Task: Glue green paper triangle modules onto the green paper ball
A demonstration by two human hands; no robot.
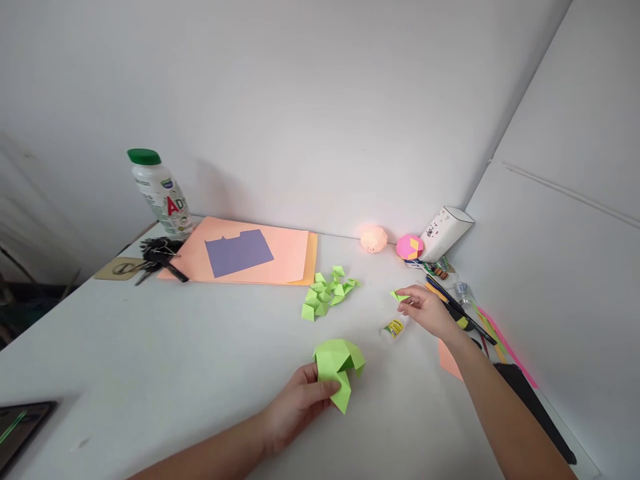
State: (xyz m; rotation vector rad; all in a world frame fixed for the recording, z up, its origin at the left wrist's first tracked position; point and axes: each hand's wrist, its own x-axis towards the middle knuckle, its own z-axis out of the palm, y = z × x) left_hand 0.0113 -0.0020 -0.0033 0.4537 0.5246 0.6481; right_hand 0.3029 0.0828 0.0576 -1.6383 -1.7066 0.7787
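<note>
My left hand (303, 403) grips a partly rounded shell of folded green paper (333, 360), thumb on its near face. The shell has an open gap on its right side. Off to the right, my right hand (424, 308) pinches a small folded green paper piece (399, 296) between thumb and fingers. Below that hand a small glue bottle (393, 328) with a yellow label lies on the table. Beyond the shell sits a loose cluster of folded green paper pieces (320, 297).
Peach paper sheets (290, 257) carry a purple paper piece (239, 253). Keys (160, 253) and a white bottle (163, 197) stand left. Peach (374, 239) and pink (410, 247) paper balls sit by a white tube (445, 233). Pens (467, 310) line the right wall. A dark device (23, 427) lies front left.
</note>
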